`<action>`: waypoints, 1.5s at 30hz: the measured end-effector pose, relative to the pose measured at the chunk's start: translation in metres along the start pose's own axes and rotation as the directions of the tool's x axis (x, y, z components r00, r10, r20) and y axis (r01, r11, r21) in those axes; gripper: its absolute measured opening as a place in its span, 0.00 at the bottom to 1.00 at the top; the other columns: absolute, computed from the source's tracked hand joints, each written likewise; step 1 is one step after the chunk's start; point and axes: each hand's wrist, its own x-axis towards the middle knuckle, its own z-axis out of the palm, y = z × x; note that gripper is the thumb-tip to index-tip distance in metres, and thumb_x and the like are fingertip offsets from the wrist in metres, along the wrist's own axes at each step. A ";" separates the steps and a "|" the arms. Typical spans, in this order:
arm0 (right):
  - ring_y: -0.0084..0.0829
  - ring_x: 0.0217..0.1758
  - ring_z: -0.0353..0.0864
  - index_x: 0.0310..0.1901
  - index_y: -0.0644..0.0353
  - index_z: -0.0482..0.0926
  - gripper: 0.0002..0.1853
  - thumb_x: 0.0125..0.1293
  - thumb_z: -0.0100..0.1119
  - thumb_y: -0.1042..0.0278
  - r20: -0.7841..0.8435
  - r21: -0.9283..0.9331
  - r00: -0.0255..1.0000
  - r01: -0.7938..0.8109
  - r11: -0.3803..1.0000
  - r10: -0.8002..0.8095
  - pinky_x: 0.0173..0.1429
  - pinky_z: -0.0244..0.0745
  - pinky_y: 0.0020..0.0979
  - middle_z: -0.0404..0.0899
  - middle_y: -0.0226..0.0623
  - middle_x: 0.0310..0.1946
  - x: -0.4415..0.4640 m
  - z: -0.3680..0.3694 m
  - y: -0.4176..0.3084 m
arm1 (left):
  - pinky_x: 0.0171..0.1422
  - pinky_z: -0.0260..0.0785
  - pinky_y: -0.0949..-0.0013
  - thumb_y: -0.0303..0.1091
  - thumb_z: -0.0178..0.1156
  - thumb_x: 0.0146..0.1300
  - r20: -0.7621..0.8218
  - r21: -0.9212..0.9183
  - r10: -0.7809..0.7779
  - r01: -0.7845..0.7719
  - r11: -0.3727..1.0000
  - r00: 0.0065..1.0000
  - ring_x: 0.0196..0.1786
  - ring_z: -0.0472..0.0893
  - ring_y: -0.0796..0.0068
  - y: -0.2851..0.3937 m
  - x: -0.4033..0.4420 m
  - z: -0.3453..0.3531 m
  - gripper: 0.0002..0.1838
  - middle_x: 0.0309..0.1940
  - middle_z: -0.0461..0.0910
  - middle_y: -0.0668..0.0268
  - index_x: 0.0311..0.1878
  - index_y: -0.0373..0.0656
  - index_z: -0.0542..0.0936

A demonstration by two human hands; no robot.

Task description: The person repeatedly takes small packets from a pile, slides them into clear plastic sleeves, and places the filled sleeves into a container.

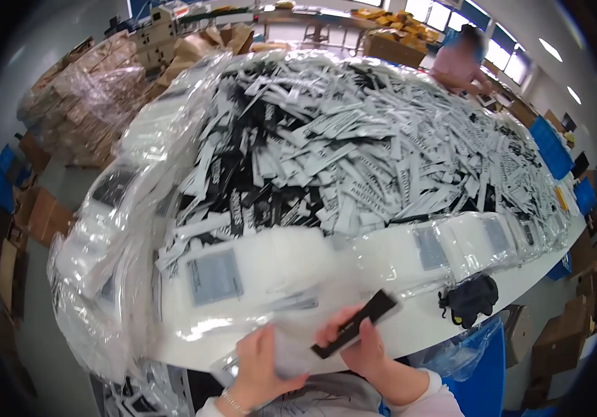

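Observation:
My right hand (364,347) is closed on a narrow black packet (355,324) with small pale print, which it holds at a slant above the table's front edge. Close by on the left, my left hand (262,361) has its thumb and fingers around a clear, whitish plastic bag (291,353), partly blurred. Beyond both hands lie stacks of clear bags (263,260), one showing a grey printed panel. A large heap of white and black printed packets (368,160) covers the middle of the table.
A black cloth-like item (473,300) lies at the table's front right edge (416,316). Plastic-wrapped bags (104,243) line the left side. Another person (454,66) is at the far right. Cardboard boxes (559,333) and a blue bin (486,375) stand right.

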 end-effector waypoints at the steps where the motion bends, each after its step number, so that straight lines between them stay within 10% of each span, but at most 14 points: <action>1: 0.36 0.47 0.75 0.40 0.62 0.73 0.15 0.68 0.42 0.59 -0.140 -0.074 0.990 0.001 0.997 -0.012 0.63 0.58 0.49 0.77 0.39 0.35 0.001 0.025 -0.003 | 0.54 0.57 0.55 0.51 0.73 0.30 -0.045 -0.041 0.016 -0.017 0.999 0.999 0.52 0.64 0.49 0.008 0.005 0.007 0.51 0.51 0.62 0.51 0.57 0.33 0.62; 4: 0.38 0.59 0.69 0.50 0.68 0.70 0.17 0.69 0.35 0.66 0.381 -0.772 0.923 0.289 0.566 0.048 0.69 0.45 0.48 0.75 0.41 0.50 0.012 0.029 -0.006 | 0.54 0.56 0.54 0.51 0.73 0.29 -0.090 -0.083 0.122 -0.130 0.988 0.988 0.52 0.63 0.50 0.000 0.016 0.008 0.53 0.51 0.61 0.51 0.58 0.31 0.60; 7: 0.40 0.59 0.69 0.52 0.65 0.69 0.15 0.65 0.39 0.78 0.211 -0.879 0.963 0.113 0.462 0.166 0.69 0.44 0.48 0.73 0.41 0.52 0.008 0.029 -0.011 | 0.56 0.57 0.55 0.47 0.75 0.27 -0.057 -0.073 0.131 -0.135 0.988 0.990 0.53 0.62 0.50 -0.006 0.008 0.009 0.58 0.52 0.59 0.51 0.62 0.33 0.54; 11: 0.50 0.56 0.71 0.58 0.61 0.59 0.19 0.72 0.31 0.59 0.024 -0.321 0.996 -0.074 0.944 0.086 0.60 0.63 0.48 0.70 0.55 0.52 0.007 0.022 -0.019 | 0.52 0.58 0.56 0.49 0.73 0.31 -0.127 -0.143 0.125 -0.143 0.979 0.984 0.50 0.64 0.53 -0.001 0.008 0.006 0.55 0.50 0.62 0.52 0.61 0.32 0.56; 14: 0.47 0.55 0.72 0.55 0.62 0.61 0.17 0.72 0.33 0.61 0.072 -0.457 0.992 -0.060 0.887 0.104 0.58 0.67 0.45 0.67 0.52 0.55 0.001 0.023 -0.003 | 0.52 0.59 0.56 0.48 0.72 0.31 -0.140 -0.172 0.159 -0.182 0.968 0.977 0.49 0.65 0.53 0.002 0.011 0.006 0.56 0.50 0.62 0.53 0.63 0.32 0.54; 18: 0.52 0.46 0.77 0.53 0.53 0.60 0.13 0.71 0.36 0.59 -0.331 -0.213 0.944 -0.086 0.973 0.010 0.50 0.73 0.47 0.71 0.52 0.52 0.002 0.029 0.003 | 0.49 0.59 0.57 0.49 0.71 0.33 -0.157 -0.171 0.170 -0.196 0.966 0.973 0.48 0.66 0.54 0.001 0.009 0.008 0.57 0.49 0.63 0.53 0.65 0.33 0.52; 22: 0.47 0.51 0.75 0.53 0.57 0.61 0.13 0.71 0.35 0.64 -0.255 -0.279 0.965 -0.021 0.960 -0.053 0.55 0.70 0.45 0.67 0.52 0.55 -0.002 0.032 0.009 | 0.47 0.58 0.58 0.51 0.69 0.35 -0.235 -0.108 0.202 -0.232 0.967 0.951 0.47 0.67 0.56 0.000 0.005 0.011 0.57 0.48 0.64 0.54 0.66 0.34 0.51; 25: 0.44 0.53 0.75 0.52 0.58 0.62 0.12 0.71 0.36 0.65 0.293 -0.906 0.953 0.252 0.339 0.075 0.57 0.68 0.40 0.68 0.53 0.55 0.000 0.028 0.003 | 0.46 0.57 0.59 0.52 0.68 0.37 -0.200 -0.068 0.210 -0.227 0.971 0.957 0.47 0.67 0.58 0.001 0.011 0.007 0.56 0.47 0.65 0.55 0.67 0.35 0.51; 29: 0.46 0.53 0.74 0.49 0.59 0.62 0.11 0.72 0.35 0.64 -0.062 -0.625 0.998 -0.051 0.779 0.016 0.57 0.68 0.41 0.70 0.57 0.52 -0.003 0.019 0.003 | 0.48 0.61 0.57 0.52 0.72 0.29 -0.169 -0.049 0.218 -0.229 0.972 0.961 0.45 0.65 0.54 -0.003 0.008 0.008 0.63 0.49 0.60 0.52 0.66 0.32 0.49; 30: 0.51 0.52 0.74 0.50 0.55 0.61 0.13 0.72 0.33 0.58 -0.289 -0.308 0.955 -0.155 0.939 0.063 0.54 0.69 0.42 0.73 0.55 0.49 0.004 0.030 -0.001 | 0.48 0.61 0.57 0.52 0.72 0.28 -0.180 -0.051 0.228 -0.240 0.969 0.957 0.45 0.65 0.54 -0.003 0.006 0.010 0.63 0.49 0.60 0.52 0.66 0.32 0.48; 34: 0.51 0.53 0.74 0.50 0.57 0.61 0.11 0.71 0.36 0.62 -0.365 -0.252 0.931 -0.104 0.962 0.005 0.59 0.63 0.47 0.72 0.55 0.50 0.000 0.031 0.004 | 0.49 0.60 0.56 0.51 0.73 0.27 -0.193 -0.019 0.245 -0.253 0.967 0.950 0.47 0.64 0.54 -0.001 0.006 0.011 0.64 0.51 0.60 0.51 0.66 0.31 0.47; 37: 0.49 0.58 0.70 0.52 0.62 0.61 0.14 0.67 0.43 0.70 0.396 -0.877 0.918 0.367 0.310 0.031 0.63 0.58 0.46 0.70 0.55 0.53 0.001 0.025 0.001 | 0.47 0.57 0.57 0.52 0.71 0.31 -0.220 -0.005 0.195 -0.201 0.980 0.956 0.49 0.66 0.56 -0.001 0.008 0.012 0.60 0.51 0.63 0.53 0.66 0.34 0.50; 42: 0.39 0.52 0.71 0.54 0.59 0.71 0.27 0.51 0.65 0.66 0.013 -0.795 0.959 0.181 0.579 -0.282 0.64 0.53 0.42 0.76 0.33 0.48 0.003 0.038 0.000 | 0.48 0.55 0.57 0.53 0.70 0.32 -0.212 -0.038 0.138 -0.149 0.988 0.967 0.51 0.66 0.57 -0.003 0.007 0.010 0.59 0.53 0.64 0.53 0.66 0.36 0.51; 45: 0.34 0.49 0.73 0.46 0.55 0.78 0.20 0.49 0.67 0.62 0.350 -0.937 0.936 0.349 0.025 0.031 0.64 0.50 0.46 0.79 0.26 0.38 -0.003 0.022 -0.020 | 0.50 0.55 0.56 0.54 0.70 0.33 -0.164 -0.036 0.152 -0.160 0.987 0.975 0.51 0.66 0.56 -0.005 0.007 0.008 0.59 0.54 0.63 0.53 0.66 0.36 0.51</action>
